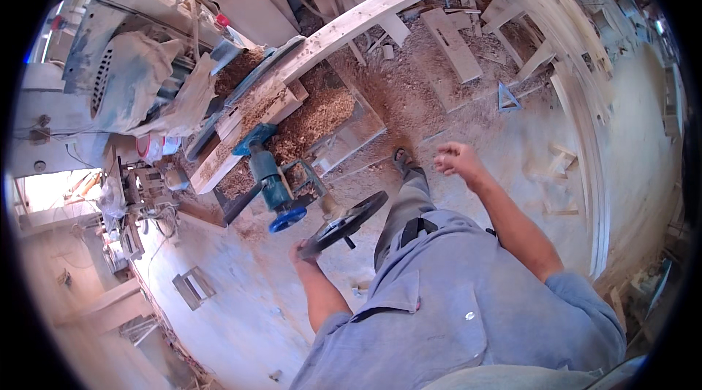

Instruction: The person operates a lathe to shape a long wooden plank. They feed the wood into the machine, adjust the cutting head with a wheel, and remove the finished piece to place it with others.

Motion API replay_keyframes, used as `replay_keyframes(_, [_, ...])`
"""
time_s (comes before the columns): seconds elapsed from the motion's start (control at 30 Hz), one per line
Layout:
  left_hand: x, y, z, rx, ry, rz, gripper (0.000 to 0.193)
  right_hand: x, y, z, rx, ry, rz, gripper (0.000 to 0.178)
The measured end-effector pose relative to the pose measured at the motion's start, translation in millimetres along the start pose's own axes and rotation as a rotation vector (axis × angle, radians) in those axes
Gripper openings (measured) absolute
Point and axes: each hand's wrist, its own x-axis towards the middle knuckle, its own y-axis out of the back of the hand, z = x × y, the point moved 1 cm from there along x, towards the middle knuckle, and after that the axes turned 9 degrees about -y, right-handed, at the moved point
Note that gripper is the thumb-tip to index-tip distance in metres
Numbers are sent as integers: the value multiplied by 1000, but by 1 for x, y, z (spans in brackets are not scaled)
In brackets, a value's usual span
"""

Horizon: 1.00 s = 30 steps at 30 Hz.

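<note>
A large dark handwheel with a crank peg stands out from the teal machine in front of me. My left hand is closed around the near edge of its rim, with most of the fingers hidden behind it. A smaller blue handwheel sits beside it on the same machine. Beyond these, a long pale wooden beam lies across the machine's work area. My right hand hovers over the floor away from the machine, its fingers loosely bent and apart, with nothing visible in them.
Wood shavings heap up beside the machine and spread across the floor. Offcuts and a small blue triangular piece lie farther off. Long curved-looking timbers extend along the right. A small wooden block piece rests on the floor at left.
</note>
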Motion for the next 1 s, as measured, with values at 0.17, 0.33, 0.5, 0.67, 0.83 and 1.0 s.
replay_keyframes(0.17, [-19,-4,6,66,-42,-49,11,76,40,-72,51,4,23,41])
replay_keyframes(0.33, [-64,-63,21,356,20,373,16,127,45,-152,-124,184,105,43])
replay_keyframes(0.5, [-109,-130,58,426,-614,709,18,113,-138,-242,-856,1006,-279,52])
replay_keyframes(0.67, [-167,-241,104,-143,-945,403,36,166,-200,-279,-1305,1374,-282,57])
replay_keyframes(0.83, [-209,-305,118,-192,-1094,417,27,210,-88,-289,-1258,1388,-133,51])
replay_keyframes(1.0, [-206,-314,135,-85,-1139,546,18,231,145,-362,-1107,1162,381,48])
